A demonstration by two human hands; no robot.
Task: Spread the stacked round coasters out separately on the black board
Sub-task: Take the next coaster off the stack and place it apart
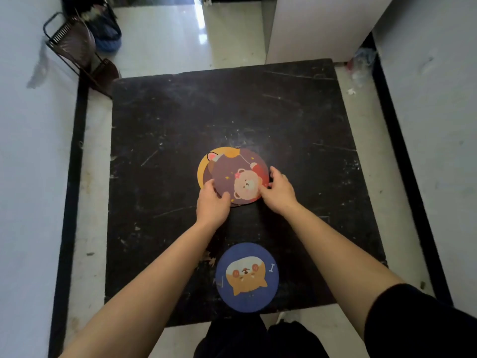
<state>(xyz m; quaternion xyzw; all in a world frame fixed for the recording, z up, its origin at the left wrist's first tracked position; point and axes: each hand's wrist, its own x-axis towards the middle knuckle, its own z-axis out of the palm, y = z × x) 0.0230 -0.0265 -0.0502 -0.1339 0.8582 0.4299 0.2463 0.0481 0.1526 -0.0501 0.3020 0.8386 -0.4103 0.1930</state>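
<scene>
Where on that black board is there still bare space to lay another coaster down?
Free: the far half of the black board beyond the stack, and the strips left and right of it toward the board's side edges. Crowded: the centre, where the left hand and right hand touch the stack, and the near edge around the blue coaster.

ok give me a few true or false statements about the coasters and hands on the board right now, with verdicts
1. The blue coaster lies alone near the board's near edge. True.
2. The left hand rests on the blue coaster. False: it touches the stack's near-left edge.
3. The bear coaster sits on top of the stack. True.
4. An orange coaster peeks out at the stack's left. True.
5. The right hand is off the black board, on the floor. False: it touches the stack's right edge.
6. All coasters lie separate. False: several overlap.
</scene>
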